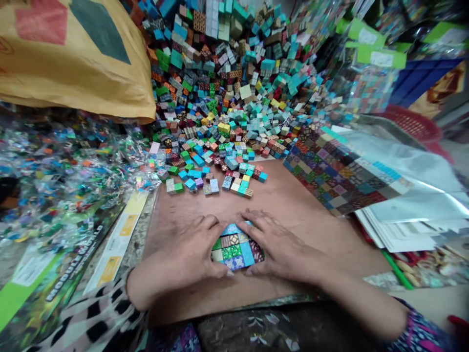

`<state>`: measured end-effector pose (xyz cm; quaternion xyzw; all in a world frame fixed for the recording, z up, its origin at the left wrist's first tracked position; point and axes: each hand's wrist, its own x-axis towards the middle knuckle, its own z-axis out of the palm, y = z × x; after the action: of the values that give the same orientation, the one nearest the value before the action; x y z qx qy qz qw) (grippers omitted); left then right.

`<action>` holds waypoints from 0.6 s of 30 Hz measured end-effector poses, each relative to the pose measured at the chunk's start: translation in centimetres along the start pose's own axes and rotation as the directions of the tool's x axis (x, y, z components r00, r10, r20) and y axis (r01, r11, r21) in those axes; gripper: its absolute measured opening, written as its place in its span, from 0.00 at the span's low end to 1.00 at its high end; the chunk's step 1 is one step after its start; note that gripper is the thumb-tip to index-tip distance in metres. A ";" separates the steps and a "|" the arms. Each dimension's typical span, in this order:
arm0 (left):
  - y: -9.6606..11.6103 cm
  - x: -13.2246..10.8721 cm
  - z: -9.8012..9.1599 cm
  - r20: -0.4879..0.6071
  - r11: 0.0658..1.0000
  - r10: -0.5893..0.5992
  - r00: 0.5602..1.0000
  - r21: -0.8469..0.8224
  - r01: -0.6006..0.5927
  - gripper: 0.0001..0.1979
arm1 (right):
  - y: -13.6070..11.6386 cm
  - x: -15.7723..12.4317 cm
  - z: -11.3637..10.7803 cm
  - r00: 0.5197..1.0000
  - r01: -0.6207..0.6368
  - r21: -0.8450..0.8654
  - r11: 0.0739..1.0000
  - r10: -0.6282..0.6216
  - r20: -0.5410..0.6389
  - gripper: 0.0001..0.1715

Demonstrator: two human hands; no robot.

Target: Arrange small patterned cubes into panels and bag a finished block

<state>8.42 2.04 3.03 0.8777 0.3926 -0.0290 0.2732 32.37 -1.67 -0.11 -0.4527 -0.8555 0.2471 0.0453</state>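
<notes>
At far left, clear packets of small coloured pieces lie heaped below a yellow sack, with a green printed box nearer the person. On the brown surface the left hand presses its grip against the left side of a small block of patterned cubes, fingers together and touching it. The right hand cups the block's right side the same way, so the cubes sit squeezed between both hands. Behind lies a big pile of loose cubes. To the right rests a finished sheet of cubes in clear wrap, then white paper sheets.
</notes>
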 end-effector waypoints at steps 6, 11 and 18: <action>0.6 -0.1 -0.2 0.029 0.998 -0.042 0.999 0.037 0.041 0.29 | 1.5 0.6 -2.5 0.999 0.024 0.143 0.989 -0.019 -0.041 0.48; 0.3 -0.6 0.2 -0.013 0.998 -0.047 0.999 0.046 0.047 0.37 | 6.0 5.0 -5.9 0.895 -0.201 0.099 0.975 0.224 -0.386 0.28; -1.0 -1.0 0.1 -0.145 0.997 -0.066 0.987 0.021 0.070 0.34 | 9.8 9.8 -5.5 0.843 -0.382 0.065 0.922 0.376 -0.384 0.24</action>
<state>7.02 1.89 2.74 0.8671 0.4407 0.0201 0.2315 35.68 12.79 -1.30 -0.6528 -0.7247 0.1506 0.1613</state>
